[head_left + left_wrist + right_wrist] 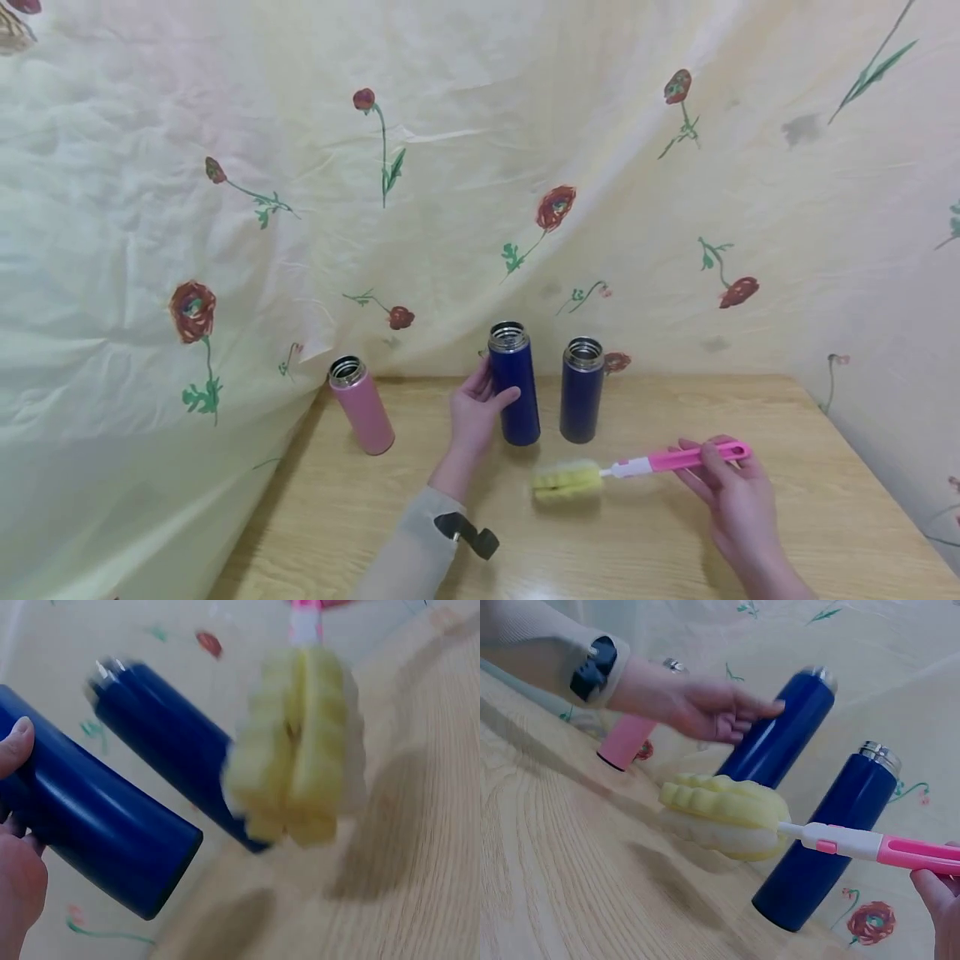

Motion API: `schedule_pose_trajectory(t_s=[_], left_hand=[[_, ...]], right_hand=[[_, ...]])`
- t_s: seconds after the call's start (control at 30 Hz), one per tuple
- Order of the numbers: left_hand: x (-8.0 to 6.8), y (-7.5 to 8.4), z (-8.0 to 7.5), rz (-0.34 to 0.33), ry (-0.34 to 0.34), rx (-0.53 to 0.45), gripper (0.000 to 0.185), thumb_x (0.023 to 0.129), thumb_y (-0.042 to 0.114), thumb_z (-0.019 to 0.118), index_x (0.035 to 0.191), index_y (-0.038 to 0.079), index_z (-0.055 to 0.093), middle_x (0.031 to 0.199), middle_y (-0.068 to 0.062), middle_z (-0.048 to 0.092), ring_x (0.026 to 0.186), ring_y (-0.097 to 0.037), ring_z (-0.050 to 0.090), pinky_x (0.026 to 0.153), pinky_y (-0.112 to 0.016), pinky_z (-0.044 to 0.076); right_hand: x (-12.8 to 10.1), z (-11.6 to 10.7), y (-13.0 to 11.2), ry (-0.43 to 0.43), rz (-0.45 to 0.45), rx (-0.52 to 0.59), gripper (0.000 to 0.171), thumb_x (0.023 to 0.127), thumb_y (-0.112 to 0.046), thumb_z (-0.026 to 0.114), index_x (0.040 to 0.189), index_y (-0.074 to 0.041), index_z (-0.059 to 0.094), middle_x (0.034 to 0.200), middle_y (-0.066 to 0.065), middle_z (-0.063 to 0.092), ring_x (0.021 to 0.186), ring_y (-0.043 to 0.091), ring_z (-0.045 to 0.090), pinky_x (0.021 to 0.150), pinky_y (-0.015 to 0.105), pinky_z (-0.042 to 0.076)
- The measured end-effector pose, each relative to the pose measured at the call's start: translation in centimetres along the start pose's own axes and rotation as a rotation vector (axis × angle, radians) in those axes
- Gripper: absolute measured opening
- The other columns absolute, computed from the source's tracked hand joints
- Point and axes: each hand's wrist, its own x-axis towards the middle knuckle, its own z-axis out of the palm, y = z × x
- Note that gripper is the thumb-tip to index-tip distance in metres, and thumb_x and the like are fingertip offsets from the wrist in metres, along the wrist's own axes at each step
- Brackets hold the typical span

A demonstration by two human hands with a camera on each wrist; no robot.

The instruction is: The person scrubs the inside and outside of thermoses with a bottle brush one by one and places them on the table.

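Three lidless steel-rimmed flasks stand at the back of the wooden table [645, 542]: a pink flask [362, 405] on the left and two dark blue ones. My left hand [477, 408] wraps around the middle blue flask [515, 385] [82, 825] [784, 727], thumb on its front. The other blue flask [581, 390] [169, 739] [832, 825] stands untouched to its right. My right hand [723, 492] pinches the pink handle [693, 457] [919, 853] of a bottle brush, whose yellow sponge head [567, 481] [296, 746] [724, 814] hovers just above the table in front of the blue flasks.
A cream cloth printed with red flowers [555, 208] hangs behind and to both sides of the table. The pink flask [626, 742] stands close to the cloth at the table's left back corner. A black strap [468, 533] sits on my left sleeve.
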Motion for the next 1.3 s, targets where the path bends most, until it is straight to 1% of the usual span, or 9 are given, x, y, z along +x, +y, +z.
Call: schedule_pose_trajectory(t_s=[0.13, 0.27, 0.37, 0.57, 0.8, 0.9, 1.07, 1.2, 1.3], left_hand=[[1.0, -2.0, 0.0, -0.014, 0.009, 0.002, 0.078, 0.079, -0.021, 0.079, 0.151, -0.005, 0.054, 0.153, -0.024, 0.055, 0.144, -0.037, 0.051, 0.12, -0.041, 0.042], [1.8, -3.2, -0.2, -0.009, 0.015, 0.009, 0.079, 0.078, -0.023, 0.078, 0.151, -0.005, 0.054, 0.153, -0.025, 0.055, 0.145, -0.039, 0.05, 0.12, -0.042, 0.041], [2.2, -3.7, -0.4, -0.013, 0.026, 0.005, 0.08, 0.077, -0.024, 0.077, 0.151, -0.004, 0.054, 0.152, -0.025, 0.055, 0.144, -0.04, 0.05, 0.121, -0.043, 0.041], [2.4, -4.4, -0.9, -0.041, 0.048, 0.001, 0.083, 0.076, -0.024, 0.076, 0.153, -0.006, 0.051, 0.154, -0.026, 0.053, 0.145, -0.041, 0.049, 0.121, -0.045, 0.04], [2.3, -4.7, -1.1, -0.04, 0.008, 0.056, 0.082, 0.08, -0.019, 0.08, 0.155, -0.002, 0.051, 0.157, -0.022, 0.051, 0.149, -0.037, 0.044, 0.125, -0.043, 0.033], [2.2, -4.5, -1.3, -0.037, -0.02, 0.089, 0.082, 0.082, -0.016, 0.081, 0.156, -0.003, 0.048, 0.159, -0.022, 0.048, 0.152, -0.035, 0.041, 0.128, -0.042, 0.028], [1.4, -3.1, -3.3, -0.109, -0.122, 0.222, 0.084, 0.091, -0.001, 0.081, 0.163, -0.001, 0.037, 0.167, -0.02, 0.039, 0.156, -0.035, 0.036, 0.13, -0.046, 0.024], [0.3, -0.8, -6.1, -0.128, -0.2, 0.264, 0.078, 0.099, 0.009, 0.075, 0.165, 0.002, 0.034, 0.166, -0.021, 0.041, 0.153, -0.039, 0.04, 0.125, -0.049, 0.034], [-0.5, 1.4, -8.2, -0.107, -0.222, 0.247, 0.068, 0.103, 0.01, 0.071, 0.163, 0.004, 0.041, 0.159, -0.022, 0.051, 0.143, -0.037, 0.054, 0.119, -0.043, 0.045]], right_hand=[[-0.3, -0.3, -0.2, 0.016, 0.029, -0.006, 0.004, 0.111, -0.006, 0.056, 0.112, -0.004, 0.059, 0.112, 0.013, 0.077, 0.108, 0.026, 0.077, 0.094, 0.038, 0.06], [-0.3, -0.4, -0.4, 0.026, 0.029, -0.002, 0.004, 0.111, -0.007, 0.055, 0.112, -0.005, 0.059, 0.112, 0.011, 0.076, 0.109, 0.024, 0.077, 0.095, 0.038, 0.06], [-0.2, -0.4, -0.4, 0.016, 0.003, 0.025, 0.009, 0.112, -0.002, 0.051, 0.11, -0.003, 0.059, 0.111, 0.013, 0.076, 0.107, 0.026, 0.078, 0.094, 0.039, 0.06], [-0.2, -0.4, -0.8, 0.018, -0.022, 0.075, 0.008, 0.111, -0.002, 0.052, 0.109, -0.002, 0.06, 0.11, 0.015, 0.076, 0.106, 0.029, 0.078, 0.093, 0.04, 0.06], [-0.2, -0.4, -1.3, 0.024, -0.027, 0.1, 0.01, 0.112, -0.002, 0.049, 0.111, -0.003, 0.06, 0.11, 0.015, 0.077, 0.106, 0.029, 0.078, 0.094, 0.04, 0.06], [-0.2, -0.1, -1.6, 0.025, -0.025, 0.094, 0.011, 0.113, -0.004, 0.049, 0.111, -0.004, 0.059, 0.11, 0.015, 0.078, 0.106, 0.028, 0.078, 0.094, 0.039, 0.06], [-0.2, 1.0, -1.9, 0.029, -0.049, 0.078, 0.006, 0.111, -0.004, 0.052, 0.113, -0.003, 0.058, 0.109, 0.015, 0.078, 0.105, 0.029, 0.078, 0.093, 0.039, 0.061], [-0.1, 3.0, -2.3, 0.018, -0.107, 0.005, 0.007, 0.109, -0.004, 0.057, 0.115, -0.001, 0.056, 0.109, 0.016, 0.078, 0.105, 0.028, 0.078, 0.092, 0.039, 0.06], [0.3, 5.2, -2.8, -0.007, -0.166, -0.097, 0.011, 0.108, -0.006, 0.06, 0.115, 0.0, 0.054, 0.111, 0.016, 0.078, 0.106, 0.026, 0.078, 0.092, 0.039, 0.059]])
